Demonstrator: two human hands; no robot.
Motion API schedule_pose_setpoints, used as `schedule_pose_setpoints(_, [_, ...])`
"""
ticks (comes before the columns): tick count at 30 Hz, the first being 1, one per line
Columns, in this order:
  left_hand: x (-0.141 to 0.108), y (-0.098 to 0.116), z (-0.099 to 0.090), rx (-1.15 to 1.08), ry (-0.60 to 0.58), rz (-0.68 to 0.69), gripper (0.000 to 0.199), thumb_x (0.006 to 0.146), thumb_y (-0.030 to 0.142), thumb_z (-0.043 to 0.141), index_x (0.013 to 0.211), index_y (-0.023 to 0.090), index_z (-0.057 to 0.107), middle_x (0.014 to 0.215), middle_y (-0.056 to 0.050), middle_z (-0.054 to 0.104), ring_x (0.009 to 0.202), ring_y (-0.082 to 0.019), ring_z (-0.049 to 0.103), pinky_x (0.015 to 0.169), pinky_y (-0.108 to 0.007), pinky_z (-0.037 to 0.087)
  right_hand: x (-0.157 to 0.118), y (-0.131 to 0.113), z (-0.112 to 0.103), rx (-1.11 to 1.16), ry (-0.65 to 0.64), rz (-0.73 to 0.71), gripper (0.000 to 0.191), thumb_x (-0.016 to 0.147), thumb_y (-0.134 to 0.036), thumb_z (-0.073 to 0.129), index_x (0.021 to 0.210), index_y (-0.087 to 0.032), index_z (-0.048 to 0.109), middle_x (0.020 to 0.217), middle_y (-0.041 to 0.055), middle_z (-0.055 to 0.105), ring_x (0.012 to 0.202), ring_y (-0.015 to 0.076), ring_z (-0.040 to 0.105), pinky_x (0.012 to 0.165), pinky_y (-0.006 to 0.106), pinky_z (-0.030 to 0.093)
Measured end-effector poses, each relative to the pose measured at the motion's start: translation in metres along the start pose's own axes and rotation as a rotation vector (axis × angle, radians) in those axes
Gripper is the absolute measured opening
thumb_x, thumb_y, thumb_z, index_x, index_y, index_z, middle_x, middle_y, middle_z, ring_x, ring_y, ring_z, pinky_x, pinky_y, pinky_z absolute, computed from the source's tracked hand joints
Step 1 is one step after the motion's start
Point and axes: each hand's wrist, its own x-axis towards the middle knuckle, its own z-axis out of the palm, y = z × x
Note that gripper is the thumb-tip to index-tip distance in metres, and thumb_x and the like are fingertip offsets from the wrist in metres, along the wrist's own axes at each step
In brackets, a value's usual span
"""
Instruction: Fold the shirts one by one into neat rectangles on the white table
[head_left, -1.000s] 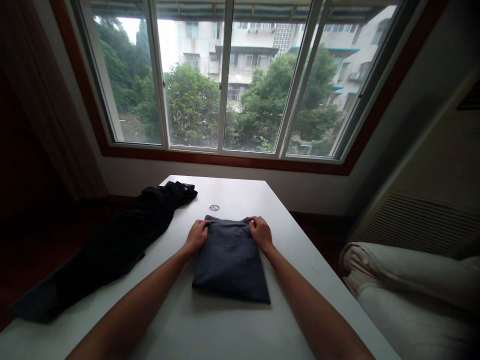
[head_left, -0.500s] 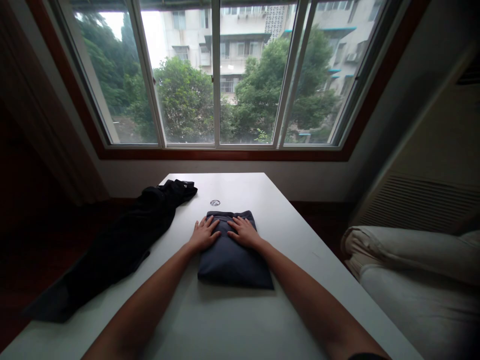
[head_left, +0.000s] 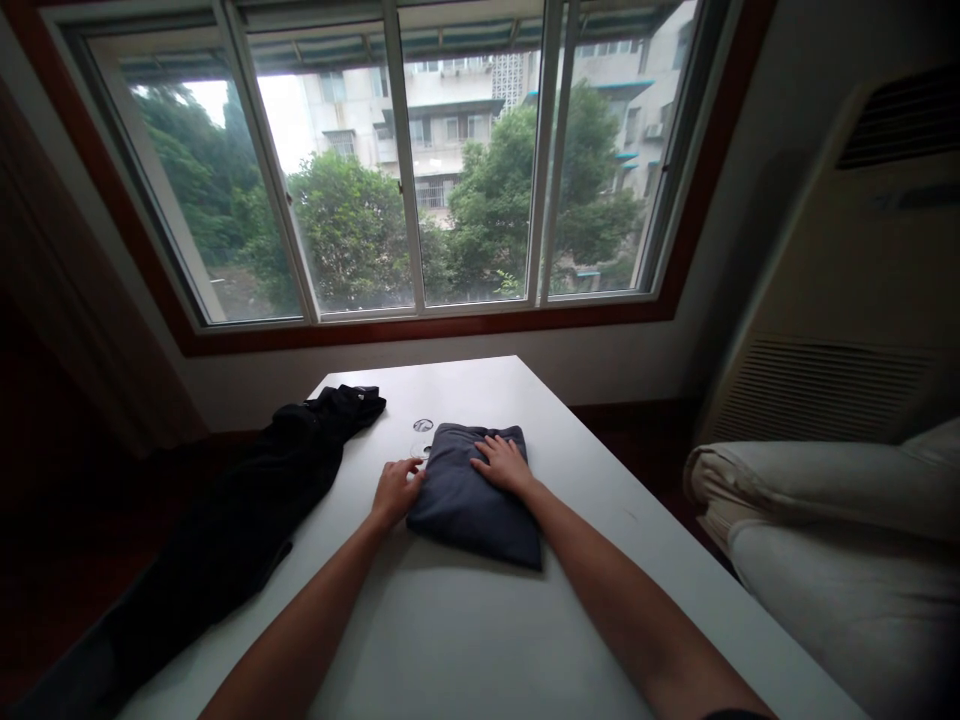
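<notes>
A dark blue-grey garment, folded into a flat, roughly square packet, lies a little askew on the white table. My right hand rests on its upper right part with the fingers spread. At the packet's left edge is my left hand, fingers slightly bent and apart, thumb close to the cloth. Whether that thumb touches the fabric I cannot tell. Just beyond, a round black-and-white mark shows on the tabletop, and a second round mark is partly covered by the packet.
A black garment stretches along the table's left side and hangs over the edge. Right of the table stands a pale padded seat, with a floor-standing air conditioner behind it. A window fills the wall ahead.
The folded garment has turned slightly and its far end has shifted right, uncovering part of the second round mark. My left hand has come off its top to the left edge; my right hand stays on it.
</notes>
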Motion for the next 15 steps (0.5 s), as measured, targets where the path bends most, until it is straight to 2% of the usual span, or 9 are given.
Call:
schedule_pose_setpoints(4, [-0.001,0.008,0.003,-0.223,-0.11,0.037,0.037,0.098,0.041,0.054,0.121,0.023,0.077,0.119,-0.006,0.075,0.11,-0.024,0.065,0.099,-0.036,0.049,0.002,0.017,-0.002,-0.029,0.061,0.208,0.068,0.104,-0.062,0.039,0.159,-0.024,0.047,0.169,0.012,0.034,0.159,0.0328,0.021,0.127,0.054,0.009])
schedule_pose_setpoints(7, [-0.001,0.011,0.001,-0.344,-0.166,-0.009,0.041,0.097,0.045,0.054,0.124,0.022,0.076,0.109,-0.006,0.077,0.097,-0.022,0.068,0.091,-0.034,0.052,0.001,0.027,-0.003,-0.042,0.106,0.289,0.067,0.104,-0.061,0.04,0.158,-0.023,0.049,0.169,0.0129,0.035,0.158,0.0344,0.022,0.126,0.055,0.01])
schedule_pose_setpoints(9, [-0.002,0.013,-0.002,-0.412,-0.227,0.003,0.045,0.094,0.045,0.058,0.128,0.021,0.074,0.109,-0.007,0.077,0.097,-0.023,0.068,0.089,-0.033,0.053,0.0,0.031,-0.004,-0.046,0.125,0.301,0.065,0.104,-0.06,0.04,0.157,-0.023,0.05,0.168,0.0135,0.036,0.157,0.0352,0.024,0.126,0.056,0.011])
schedule_pose_setpoints(12, [-0.003,0.015,-0.005,-0.437,-0.327,0.081,0.049,0.09,0.042,0.065,0.133,0.021,0.074,0.122,-0.009,0.075,0.108,-0.026,0.067,0.096,-0.035,0.052,-0.004,0.03,-0.008,-0.057,0.155,0.282,0.061,0.105,-0.057,0.043,0.153,-0.021,0.055,0.165,0.015,0.041,0.156,0.0359,0.027,0.126,0.057,0.013])
schedule_pose_setpoints(15, [-0.001,0.016,-0.005,-0.422,-0.356,0.097,0.045,0.09,0.039,0.062,0.129,0.02,0.076,0.121,-0.009,0.076,0.108,-0.026,0.068,0.099,-0.037,0.051,-0.009,0.018,-0.011,-0.079,0.188,0.185,0.056,0.105,-0.051,0.046,0.151,-0.022,0.056,0.165,0.0152,0.041,0.156,0.0345,0.026,0.126,0.056,0.012])
